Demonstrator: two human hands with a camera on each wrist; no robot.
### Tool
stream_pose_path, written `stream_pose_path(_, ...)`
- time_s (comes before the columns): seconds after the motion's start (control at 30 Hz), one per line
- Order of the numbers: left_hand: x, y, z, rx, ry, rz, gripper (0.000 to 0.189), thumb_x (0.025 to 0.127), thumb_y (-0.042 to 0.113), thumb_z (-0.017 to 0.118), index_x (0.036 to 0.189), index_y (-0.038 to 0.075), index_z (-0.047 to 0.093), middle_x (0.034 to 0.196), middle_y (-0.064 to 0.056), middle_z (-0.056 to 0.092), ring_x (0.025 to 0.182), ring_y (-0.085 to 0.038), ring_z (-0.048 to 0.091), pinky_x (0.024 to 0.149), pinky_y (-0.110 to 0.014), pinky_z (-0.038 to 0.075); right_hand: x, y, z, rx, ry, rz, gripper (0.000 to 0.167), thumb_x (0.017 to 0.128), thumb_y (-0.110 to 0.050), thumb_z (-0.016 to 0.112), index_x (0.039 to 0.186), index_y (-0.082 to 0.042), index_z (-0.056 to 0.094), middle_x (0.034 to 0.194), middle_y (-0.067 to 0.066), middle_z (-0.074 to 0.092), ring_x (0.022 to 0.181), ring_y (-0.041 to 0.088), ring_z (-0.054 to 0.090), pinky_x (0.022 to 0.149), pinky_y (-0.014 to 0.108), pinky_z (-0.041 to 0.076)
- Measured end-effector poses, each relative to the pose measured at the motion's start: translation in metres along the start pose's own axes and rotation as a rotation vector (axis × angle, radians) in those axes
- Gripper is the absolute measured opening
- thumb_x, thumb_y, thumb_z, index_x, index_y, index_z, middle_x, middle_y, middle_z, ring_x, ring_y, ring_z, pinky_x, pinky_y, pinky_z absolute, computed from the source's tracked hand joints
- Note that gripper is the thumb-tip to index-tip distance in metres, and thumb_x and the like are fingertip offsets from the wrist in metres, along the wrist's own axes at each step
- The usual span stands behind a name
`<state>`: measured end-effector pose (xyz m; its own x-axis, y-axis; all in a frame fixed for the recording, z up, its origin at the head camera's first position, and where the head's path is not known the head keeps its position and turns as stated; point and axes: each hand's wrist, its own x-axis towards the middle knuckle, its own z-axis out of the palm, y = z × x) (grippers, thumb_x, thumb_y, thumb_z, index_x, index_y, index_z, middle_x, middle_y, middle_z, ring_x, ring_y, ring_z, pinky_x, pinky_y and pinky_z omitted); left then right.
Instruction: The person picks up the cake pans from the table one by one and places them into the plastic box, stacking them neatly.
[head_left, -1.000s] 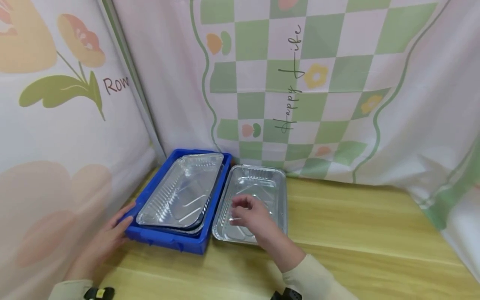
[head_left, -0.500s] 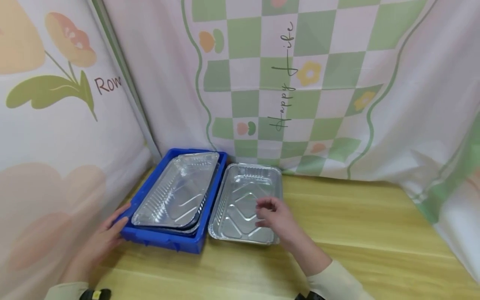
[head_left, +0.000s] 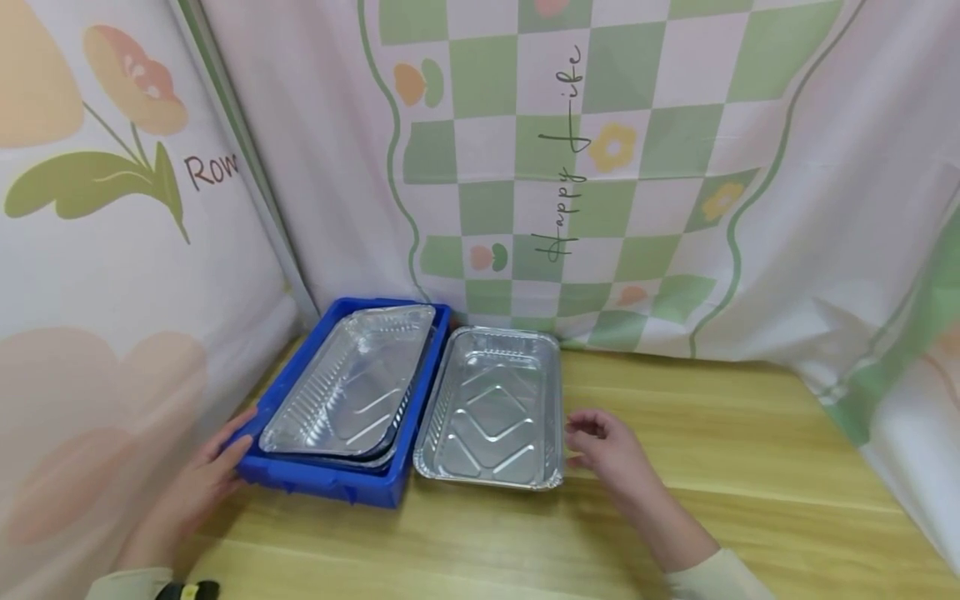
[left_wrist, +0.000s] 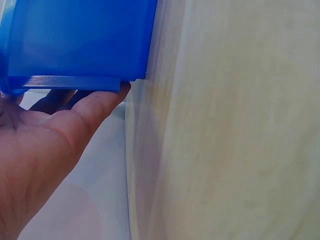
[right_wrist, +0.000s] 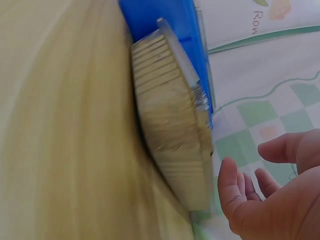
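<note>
My left hand [head_left: 197, 487] rests against the near left corner of a blue plastic crate [head_left: 322, 475]. In the left wrist view its thumb and fingers lie fairly straight along the crate's rim [left_wrist: 70, 82]. Inside the crate sits a small stack of foil trays, the top foil tray [head_left: 348, 383] tilted and lying askew over another rim. A separate foil tray [head_left: 495, 408] stands upright on the table, right beside the crate. Just off that tray's right edge hovers my right hand [head_left: 618, 458], fingers loosely bent and holding nothing; the right wrist view shows the gap.
The wooden table [head_left: 712, 467] stretches to the right and front. A patterned curtain [head_left: 570, 183] hangs directly behind the crate and tray. Another printed curtain [head_left: 127, 350] closes in the left side, near my left hand.
My right hand has moved rightward, from over the separate foil tray to beyond its right edge. The left hand stays at the crate's corner. The view has shifted slightly.
</note>
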<state>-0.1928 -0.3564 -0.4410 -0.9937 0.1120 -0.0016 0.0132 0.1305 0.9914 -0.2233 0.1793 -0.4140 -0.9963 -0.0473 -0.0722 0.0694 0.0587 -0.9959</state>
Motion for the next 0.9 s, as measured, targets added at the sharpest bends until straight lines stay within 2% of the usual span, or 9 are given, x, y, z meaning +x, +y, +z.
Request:
stream_pose_path(0.13, -0.001, 0.0, 0.0, -0.015, -0.007, 0.009, 0.054, 0.108, 0.023, 0.037, 0.159, 0.019, 0.017, 0.149, -0.036, 0.009, 0.102, -0.006, 0.06, 0.083, -0.027, 0.053, -0.002, 0.009, -0.006, -0.045, 0.027, -0.006, 0.044, 0.092, 0.003, 0.056, 0.133, 0.013, 0.046, 0.124, 0.026, 0.049, 0.101, 0.026, 0.056, 0.084, 0.04, 0.055)
stream_pose_path(0.33, -0.001, -0.001, -0.001, -0.013, -0.011, -0.019, 0.057, 0.108, 0.027, 0.038, 0.159, 0.019, 0.014, 0.151, -0.036, 0.007, 0.103, -0.003, 0.058, 0.085, -0.025, 0.051, -0.006, 0.022, -0.008, -0.11, 0.015, -0.006, 0.052, 0.089, 0.001, 0.062, 0.137, 0.012, 0.045, 0.13, 0.029, 0.051, 0.104, 0.032, 0.059, 0.083, 0.037, 0.055)
stream_pose_path(0.63, 0.0, -0.004, -0.003, 0.005, 0.002, -0.044, 0.058, 0.108, 0.03, 0.039, 0.159, 0.021, 0.014, 0.152, -0.035, 0.007, 0.103, -0.002, 0.057, 0.085, -0.025, 0.051, -0.006, 0.038, -0.001, -0.047, 0.029, 0.025, 0.058, 0.088, 0.001, 0.064, 0.14, 0.011, 0.041, 0.131, 0.033, 0.049, 0.094, 0.028, 0.063, 0.079, 0.04, 0.057)
stream_pose_path(0.9, 0.001, -0.004, -0.003, 0.005, -0.004, -0.043, 0.059, 0.107, 0.031, 0.039, 0.159, 0.021, 0.013, 0.153, -0.034, 0.006, 0.104, -0.002, 0.057, 0.086, -0.025, 0.051, -0.01, 0.041, 0.004, -0.025, 0.01, 0.018, 0.062, 0.087, 0.002, 0.066, 0.141, 0.014, 0.037, 0.13, 0.036, 0.048, 0.096, 0.033, 0.064, 0.08, 0.043, 0.056)
